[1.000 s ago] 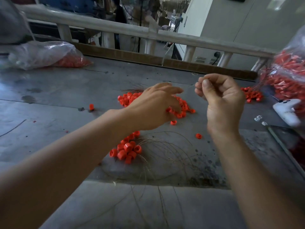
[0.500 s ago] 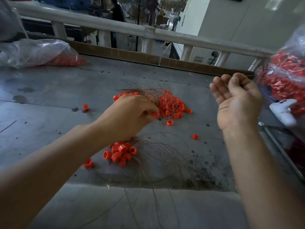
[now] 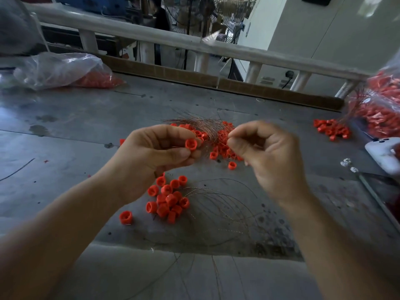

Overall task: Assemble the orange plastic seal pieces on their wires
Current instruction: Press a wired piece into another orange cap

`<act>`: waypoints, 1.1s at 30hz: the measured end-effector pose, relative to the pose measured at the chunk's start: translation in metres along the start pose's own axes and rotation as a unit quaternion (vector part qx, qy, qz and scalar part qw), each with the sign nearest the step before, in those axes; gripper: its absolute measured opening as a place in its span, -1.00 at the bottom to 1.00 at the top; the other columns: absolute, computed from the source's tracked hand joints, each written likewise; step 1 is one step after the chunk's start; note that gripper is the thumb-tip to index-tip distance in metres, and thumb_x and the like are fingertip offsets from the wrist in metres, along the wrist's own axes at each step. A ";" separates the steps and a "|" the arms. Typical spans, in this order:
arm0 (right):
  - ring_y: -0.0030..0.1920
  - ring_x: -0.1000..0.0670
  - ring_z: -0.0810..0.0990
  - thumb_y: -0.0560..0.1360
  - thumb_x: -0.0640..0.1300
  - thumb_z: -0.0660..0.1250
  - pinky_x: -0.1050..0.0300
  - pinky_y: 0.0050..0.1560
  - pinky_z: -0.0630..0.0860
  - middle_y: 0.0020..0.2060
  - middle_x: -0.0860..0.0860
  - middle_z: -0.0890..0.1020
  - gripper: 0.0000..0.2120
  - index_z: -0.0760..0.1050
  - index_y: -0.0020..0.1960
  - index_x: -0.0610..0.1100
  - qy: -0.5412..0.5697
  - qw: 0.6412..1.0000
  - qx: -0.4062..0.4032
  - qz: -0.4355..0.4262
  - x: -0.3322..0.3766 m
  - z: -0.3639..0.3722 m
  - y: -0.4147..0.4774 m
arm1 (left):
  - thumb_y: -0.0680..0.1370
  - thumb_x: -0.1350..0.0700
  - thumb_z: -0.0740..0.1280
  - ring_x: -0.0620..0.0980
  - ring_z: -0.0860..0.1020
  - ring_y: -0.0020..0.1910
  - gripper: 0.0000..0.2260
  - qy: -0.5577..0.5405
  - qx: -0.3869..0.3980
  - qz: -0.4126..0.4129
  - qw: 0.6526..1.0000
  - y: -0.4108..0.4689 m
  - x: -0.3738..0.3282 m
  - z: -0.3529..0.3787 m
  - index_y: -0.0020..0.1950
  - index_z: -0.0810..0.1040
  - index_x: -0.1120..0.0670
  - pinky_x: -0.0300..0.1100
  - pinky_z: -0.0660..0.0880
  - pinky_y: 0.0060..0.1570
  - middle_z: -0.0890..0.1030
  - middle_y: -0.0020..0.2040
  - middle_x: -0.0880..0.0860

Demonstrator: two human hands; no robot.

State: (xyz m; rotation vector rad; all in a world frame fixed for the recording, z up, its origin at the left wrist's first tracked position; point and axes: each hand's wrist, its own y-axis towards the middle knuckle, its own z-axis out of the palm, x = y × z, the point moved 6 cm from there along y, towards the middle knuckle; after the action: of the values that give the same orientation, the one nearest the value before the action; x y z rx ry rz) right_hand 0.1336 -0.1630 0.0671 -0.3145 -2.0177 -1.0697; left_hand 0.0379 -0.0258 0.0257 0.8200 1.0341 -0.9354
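Orange plastic sits between the thumb and curled fingers of the left hand (image 3: 155, 154): one seal (image 3: 191, 144), pinched with its open end toward the camera, above the middle of the tabletop (image 3: 65, 126). The right hand (image 3: 270, 156) is just beside it, apart from the seal. Its fingers are curled in, and the thumb and forefinger are nipped on a thin wire (image 3: 229, 137) that is too fine and blurred to follow.

Behind the hands lies a loose heap (image 3: 220, 148) of seals with a wire bundle (image 3: 194, 123) across it. Nearer the front edge lies a tighter cluster (image 3: 168, 202), with wires fanned (image 3: 220, 204) to its right and a stray seal (image 3: 125, 217) to its left. A small pile (image 3: 331, 129) sits near the right edge. A clear bag (image 3: 65, 70) holding orange pieces rests at the far left corner.
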 end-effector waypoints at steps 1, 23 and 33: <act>-0.34 0.21 0.52 0.36 -0.22 0.42 0.40 -0.31 0.42 -0.35 0.16 0.58 -0.80 0.52 -0.23 0.08 -0.032 0.999 0.016 -0.006 0.001 0.008 -0.002 | 0.22 0.35 0.33 -0.05 0.65 -0.24 -0.78 0.005 0.001 0.002 1.000 0.000 0.001 0.001 -0.26 0.68 0.13 -0.29 0.57 -0.26 0.68 -0.24 0.09; -0.25 0.21 0.55 0.40 -0.30 0.39 0.41 -0.22 0.42 -0.33 0.18 0.56 -0.72 0.49 -0.16 0.08 -0.004 0.999 0.039 0.022 0.000 0.021 -0.010 | 0.23 0.26 0.34 -0.10 0.63 -0.21 -0.75 0.062 0.023 0.020 0.998 -0.003 0.001 0.008 -0.19 0.70 0.02 -0.33 0.54 -0.22 0.68 -0.21 0.03; -0.28 0.20 0.54 0.36 -0.37 0.41 0.40 -0.23 0.45 -0.34 0.10 0.56 -0.73 0.50 -0.19 -0.01 0.037 0.996 0.059 0.062 -0.003 0.023 -0.010 | 0.19 0.26 0.36 -0.09 0.65 -0.22 -0.73 0.048 0.038 0.027 0.998 -0.005 -0.001 0.014 -0.19 0.70 0.03 -0.33 0.54 -0.24 0.69 -0.21 0.04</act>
State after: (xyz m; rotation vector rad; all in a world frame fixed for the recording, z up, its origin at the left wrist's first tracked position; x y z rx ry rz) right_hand 0.1175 -0.1505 0.0525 -0.3285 -1.9588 -0.8704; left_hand 0.0378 -0.0395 0.0306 0.9600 1.0589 -0.9016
